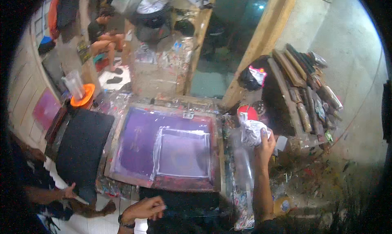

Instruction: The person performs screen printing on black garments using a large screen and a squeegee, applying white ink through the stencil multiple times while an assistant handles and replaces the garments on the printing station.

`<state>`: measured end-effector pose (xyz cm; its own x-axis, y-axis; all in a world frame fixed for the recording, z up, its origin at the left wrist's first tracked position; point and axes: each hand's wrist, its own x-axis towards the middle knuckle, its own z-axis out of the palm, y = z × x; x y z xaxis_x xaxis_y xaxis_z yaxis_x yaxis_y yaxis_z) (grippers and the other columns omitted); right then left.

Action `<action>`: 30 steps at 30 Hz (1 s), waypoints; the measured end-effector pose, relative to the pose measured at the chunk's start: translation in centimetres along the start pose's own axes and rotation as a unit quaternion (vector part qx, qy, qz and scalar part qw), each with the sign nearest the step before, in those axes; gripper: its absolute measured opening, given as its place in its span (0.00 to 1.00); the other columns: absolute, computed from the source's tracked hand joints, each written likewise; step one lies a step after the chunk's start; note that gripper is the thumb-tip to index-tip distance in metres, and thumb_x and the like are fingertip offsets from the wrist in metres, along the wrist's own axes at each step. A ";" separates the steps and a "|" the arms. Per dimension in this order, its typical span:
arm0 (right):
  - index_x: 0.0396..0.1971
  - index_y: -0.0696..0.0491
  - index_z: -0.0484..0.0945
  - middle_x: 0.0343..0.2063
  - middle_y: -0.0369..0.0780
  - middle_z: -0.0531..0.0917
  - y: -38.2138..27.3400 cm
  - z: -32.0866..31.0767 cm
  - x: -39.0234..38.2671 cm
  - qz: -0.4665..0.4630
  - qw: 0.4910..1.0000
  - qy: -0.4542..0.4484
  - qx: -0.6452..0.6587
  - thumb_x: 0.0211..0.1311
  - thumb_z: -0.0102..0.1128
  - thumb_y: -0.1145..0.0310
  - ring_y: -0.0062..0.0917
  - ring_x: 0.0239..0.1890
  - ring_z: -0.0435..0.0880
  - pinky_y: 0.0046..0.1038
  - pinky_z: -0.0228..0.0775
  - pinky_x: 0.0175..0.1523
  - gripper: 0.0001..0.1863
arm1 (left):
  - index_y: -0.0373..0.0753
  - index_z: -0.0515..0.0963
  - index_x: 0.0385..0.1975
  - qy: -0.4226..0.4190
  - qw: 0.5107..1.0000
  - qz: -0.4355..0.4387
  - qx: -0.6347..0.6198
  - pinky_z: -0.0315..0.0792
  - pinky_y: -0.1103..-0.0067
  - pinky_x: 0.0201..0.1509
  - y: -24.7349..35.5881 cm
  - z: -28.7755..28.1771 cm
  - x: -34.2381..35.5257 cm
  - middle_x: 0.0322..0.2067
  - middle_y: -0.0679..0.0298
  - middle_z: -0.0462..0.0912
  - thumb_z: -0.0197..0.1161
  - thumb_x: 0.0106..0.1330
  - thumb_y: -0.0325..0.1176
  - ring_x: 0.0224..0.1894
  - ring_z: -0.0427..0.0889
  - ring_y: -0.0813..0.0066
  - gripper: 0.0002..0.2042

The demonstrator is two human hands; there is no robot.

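My right hand is closed on a crumpled white cloth, raised over the right end of the bench near a round red lid-like thing. My left hand, with a dark band at the wrist, hovers at the near edge of the bench. Its fingers are loosely bent and a little blurred, and I see nothing in them. Between and beyond my hands lies a printing screen, its purple mesh framed in wood. Pale tape marks out a lighter rectangle on its right half.
A black padded board lies left of the screen; a co-worker's hand is near it. An orange dish stands behind. Wooden-handled squeegee-like bars are piled at right. A person sits in the far left background.
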<state>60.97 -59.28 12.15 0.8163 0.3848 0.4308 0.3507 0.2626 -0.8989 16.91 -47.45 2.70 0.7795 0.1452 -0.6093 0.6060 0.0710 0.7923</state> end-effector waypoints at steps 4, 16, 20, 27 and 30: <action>0.40 0.61 0.76 0.37 0.37 0.80 -4.8 6.3 -3.1 0.113 0.986 -0.105 0.068 0.67 0.51 0.68 0.17 0.38 0.77 0.22 0.69 0.44 0.11 | 0.39 0.61 0.60 -0.056 0.939 0.303 -0.153 0.74 0.72 0.52 8.0 3.6 4.4 0.56 0.56 0.70 0.57 0.69 0.38 0.50 0.76 0.69 0.23; 0.45 0.61 0.76 0.46 0.44 0.80 -3.2 8.7 -6.5 0.009 0.858 -0.420 -0.294 0.58 0.65 0.58 0.30 0.47 0.77 0.32 0.68 0.51 0.23 | 0.39 0.63 0.61 0.093 0.796 0.410 -0.436 0.70 0.75 0.59 11.2 4.4 12.5 0.52 0.64 0.75 0.62 0.61 0.22 0.55 0.74 0.73 0.26; 0.57 0.62 0.69 0.53 0.48 0.76 -1.9 10.7 -4.0 0.148 0.770 -0.589 -0.195 0.57 0.65 0.52 0.34 0.53 0.75 0.33 0.66 0.58 0.35 | 0.36 0.72 0.52 0.069 0.827 0.355 -0.431 0.75 0.76 0.51 10.0 3.7 15.1 0.43 0.61 0.81 0.58 0.61 0.21 0.46 0.80 0.71 0.17; 0.55 0.67 0.69 0.50 0.54 0.77 5.0 16.7 -3.0 0.129 0.644 -0.659 -0.365 0.47 0.70 0.45 0.39 0.52 0.77 0.34 0.67 0.57 0.45 | 0.36 0.75 0.45 0.131 0.926 0.347 0.067 0.73 0.69 0.38 10.6 1.1 20.5 0.38 0.60 0.80 0.54 0.61 0.26 0.37 0.80 0.69 0.12; 0.51 0.65 0.74 0.50 0.56 0.76 6.7 18.5 -2.2 0.158 0.612 -0.632 -0.449 0.46 0.70 0.45 0.40 0.53 0.76 0.35 0.66 0.58 0.41 | 0.36 0.76 0.41 0.154 0.921 0.300 0.197 0.74 0.68 0.34 10.6 -0.1 24.1 0.35 0.60 0.80 0.54 0.62 0.28 0.32 0.81 0.68 0.10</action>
<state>52.99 -41.97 6.63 0.1012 0.8165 -0.5683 0.8410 -0.3754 -0.3896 42.13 -43.09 -3.58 0.9473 0.3196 0.0194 0.1397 -0.4669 0.8732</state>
